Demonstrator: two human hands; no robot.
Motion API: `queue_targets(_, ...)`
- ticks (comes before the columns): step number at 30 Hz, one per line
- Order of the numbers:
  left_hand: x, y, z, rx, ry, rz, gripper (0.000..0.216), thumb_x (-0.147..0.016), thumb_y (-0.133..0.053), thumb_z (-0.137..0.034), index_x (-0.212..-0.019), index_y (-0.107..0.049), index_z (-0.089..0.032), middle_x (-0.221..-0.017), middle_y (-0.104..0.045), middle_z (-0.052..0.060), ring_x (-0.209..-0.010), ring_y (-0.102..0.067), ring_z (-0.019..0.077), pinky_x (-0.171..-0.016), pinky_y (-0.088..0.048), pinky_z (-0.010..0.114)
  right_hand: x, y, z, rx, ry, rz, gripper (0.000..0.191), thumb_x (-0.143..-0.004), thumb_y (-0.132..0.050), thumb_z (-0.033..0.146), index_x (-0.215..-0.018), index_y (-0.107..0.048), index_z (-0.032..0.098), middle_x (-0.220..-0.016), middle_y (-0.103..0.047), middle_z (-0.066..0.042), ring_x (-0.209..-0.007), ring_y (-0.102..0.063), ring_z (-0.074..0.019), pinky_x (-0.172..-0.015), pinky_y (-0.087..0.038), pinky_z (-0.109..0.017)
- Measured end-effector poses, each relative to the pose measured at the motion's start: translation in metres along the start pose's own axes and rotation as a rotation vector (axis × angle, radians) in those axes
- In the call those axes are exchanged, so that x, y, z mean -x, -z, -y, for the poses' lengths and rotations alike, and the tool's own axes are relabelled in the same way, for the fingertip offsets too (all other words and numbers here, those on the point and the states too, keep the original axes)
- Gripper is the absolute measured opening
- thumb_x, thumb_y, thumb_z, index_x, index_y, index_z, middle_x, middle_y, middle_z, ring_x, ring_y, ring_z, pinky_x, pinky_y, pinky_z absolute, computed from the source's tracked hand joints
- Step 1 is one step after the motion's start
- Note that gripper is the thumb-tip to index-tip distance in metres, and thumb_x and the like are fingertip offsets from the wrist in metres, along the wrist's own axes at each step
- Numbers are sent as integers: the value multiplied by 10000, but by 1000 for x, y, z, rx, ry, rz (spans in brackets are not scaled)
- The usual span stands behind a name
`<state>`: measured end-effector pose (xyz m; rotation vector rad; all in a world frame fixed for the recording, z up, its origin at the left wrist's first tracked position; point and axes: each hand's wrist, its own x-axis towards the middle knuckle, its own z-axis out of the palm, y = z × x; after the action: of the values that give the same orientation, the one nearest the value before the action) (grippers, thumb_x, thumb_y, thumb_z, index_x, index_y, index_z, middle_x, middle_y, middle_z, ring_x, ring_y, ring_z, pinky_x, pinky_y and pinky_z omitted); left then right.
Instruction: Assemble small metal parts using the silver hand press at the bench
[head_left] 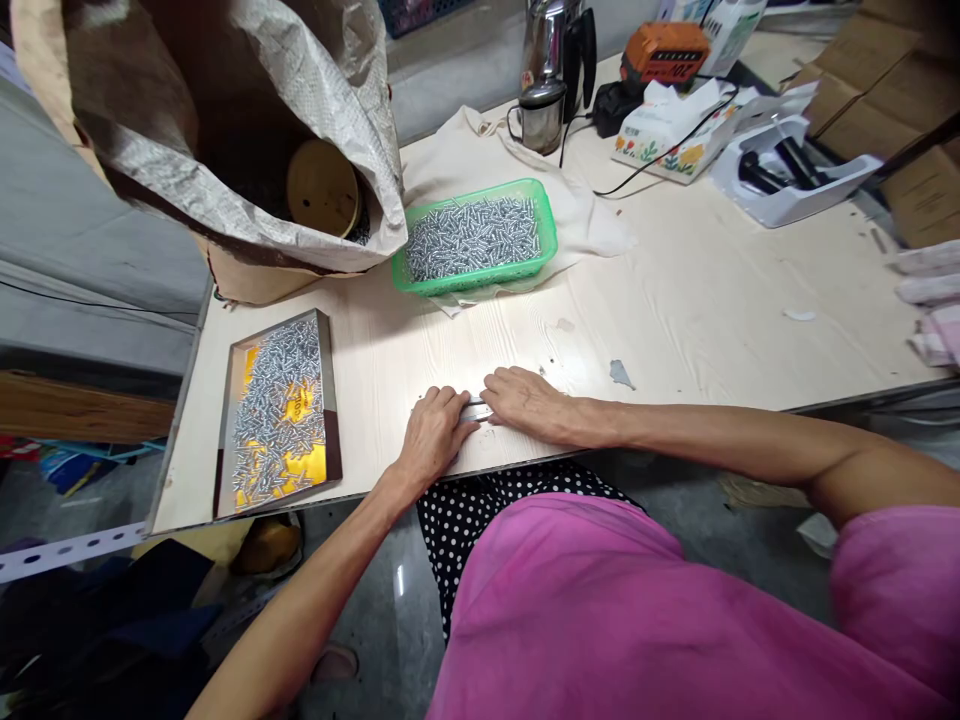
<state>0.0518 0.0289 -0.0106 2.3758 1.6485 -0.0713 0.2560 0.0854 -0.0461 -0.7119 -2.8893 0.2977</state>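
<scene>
Near the table's front edge, my left hand [435,428] and my right hand [529,403] grip opposite ends of a small flat silvery strip [474,410]. Fingers cover both ends, so its exact kind is hidden. Left of my hands lies a shallow open box [334,400] with many small silver screws [277,390] spread over its yellow bottom. Beyond my hands a green plastic basket [551,240] is filled with similar small silver metal pieces [472,238].
A large open woven sack [300,60] with a round yellowish container [322,188] inside stands at the back left. Along the back are a steel mug [541,122], an orange battery pack [664,52], a tissue pack [667,135] and a white tray [840,185]. Cardboard boxes [870,70] stand right.
</scene>
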Motion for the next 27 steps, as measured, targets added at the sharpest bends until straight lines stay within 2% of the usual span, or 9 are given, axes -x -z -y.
queue_targets(3, 1, -4, 0, 10, 22, -32, 169, -1012, -632, -317, -1105, -700, -193, -1013, -673, 85, -993, -596, 271, -852, -519, 399, -2, -12, 1, -19, 17, -8, 209, -1053, -446, 113, -1018, -647, 160, -949, -661, -90, -895, -529, -234, -802, -407, -374)
queue_targets(6, 0, -7, 3, 4, 30, -56, 181, -1009, -639, -326, -1110, -707, -193, -1000, -682, 85, -988, -606, 272, -857, -533, 406, -4, -11, 0, -17, -1, -1, 186, -1053, -482, 134, -1005, -661, 157, -940, -660, -90, -902, -529, -235, -793, -392, -362)
queue_targets(8, 1, -10, 5, 2, 38, -91, 269, -1000, -653, -349, -1215, -679, -189, -1054, -697, 94, -1015, -618, 280, -886, -551, 425, -5, -5, -5, -14, -44, -28, 131, -1043, -567, 223, -1052, -668, 140, -1002, -664, -113, -955, -529, -250, -802, -388, -361)
queue_targets(11, 9, -20, 3, 11, 49, -217, 456, -999, -652, -372, -1406, -570, -181, -1291, -677, 146, -1168, -622, 310, -1006, -551, 487, -6, 10, -19, -29, -51, -36, 435, -975, -695, 482, -1203, -651, 114, -1149, -654, -161, -1022, -523, -284, -813, -388, -368)
queue_targets(13, 18, -30, -6, 11, 33, -319, 498, -1020, -612, -353, -1471, -513, -165, -1438, -614, 190, -1319, -577, 341, -1110, -503, 537, -8, 19, -30, -55, -36, 7, 522, -985, -649, 568, -1255, -645, 122, -1177, -654, -168, -1015, -530, -288, -810, -379, -370)
queue_targets(16, 34, -46, -28, 23, -27, -402, 518, -1047, -556, -323, -1524, -458, -147, -1551, -541, 212, -1490, -452, 362, -1200, -430, 568, -14, 22, -40, -94, -85, 31, 370, -1063, -542, 448, -1234, -666, 144, -1154, -666, -151, -992, -543, -266, -804, -354, -362)
queue_targets(20, 45, -55, -53, 93, -54, -353, 519, -1052, -549, -350, -1537, -460, -188, -1543, -575, 168, -1508, -450, 347, -1225, -401, 594, -29, 19, -47, -58, -102, 1, 173, -1036, -573, 259, -1090, -702, 157, -1142, -682, -137, -1022, -527, -258, -814, -310, -360)
queue_targets(24, 46, -54, -59, 166, -32, -309, 491, -1051, -554, -403, -1496, -515, -199, -1451, -651, 155, -1431, -544, 332, -1249, -356, 622, -53, 24, -56, -10, -115, 2, 138, -1024, -597, 238, -1007, -718, 173, -1076, -714, -105, -1028, -505, -259, -826, -254, -371)
queue_targets(27, 43, -55, -56, 184, -31, -324, 528, -1042, -566, -432, -1500, -510, -176, -1474, -631, 176, -1462, -511, 350, -1251, -340, 638, -68, 33, -44, 39, -103, 13, 142, -1016, -592, 199, -1028, -730, 171, -1082, -715, -112, -1021, -492, -261, -817, -238, -379)
